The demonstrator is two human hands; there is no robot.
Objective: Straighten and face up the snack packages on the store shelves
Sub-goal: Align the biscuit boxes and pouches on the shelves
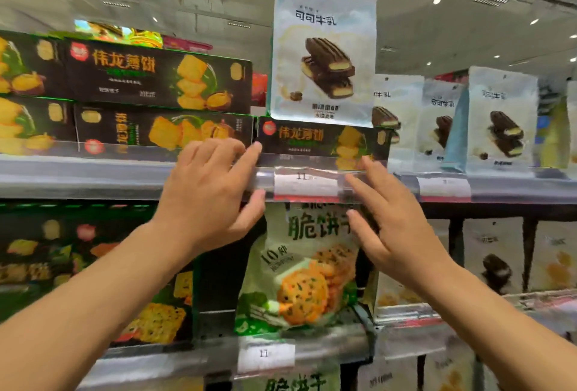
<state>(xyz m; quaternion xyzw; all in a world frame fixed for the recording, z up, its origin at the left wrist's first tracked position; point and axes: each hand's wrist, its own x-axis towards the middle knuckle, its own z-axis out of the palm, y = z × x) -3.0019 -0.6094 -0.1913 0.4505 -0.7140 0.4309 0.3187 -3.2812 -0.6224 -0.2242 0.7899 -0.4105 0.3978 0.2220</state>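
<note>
On the upper shelf (93,172), a dark box (321,141) printed 伟龙薄饼 in orange lies with its long axis running left to right along the front edge, its face turned outward and the writing upright. Behind the clear front rail a price tag (306,183) shows "11". A pale pouch (323,50) reading 可可牛乳, picturing a chocolate-coated sandwich bar, stands upright on top of that box, face forward. More pouches of the same kind (499,119) stand to the right along the shelf (some turned slightly off square).

To the left, two stacked boxes of the same brand: the upper box (159,77) has its writing level, while the lower box (162,130) has its writing turned sideways, reading up the left end, though its long axis also follows the shelf edge.

The left hand (212,191) is spread wide at the shelf's front rail, fingers near the left end of the dark box, thumb below the rail; whether it touches the box cannot be told. The right hand (393,219) is open with fingers straight, reaching toward the rail near the box's right end, holding nothing.

Below, a green pouch (299,269) marked 脆饼干 stands upright above another tag (265,354) reading "11".
</note>
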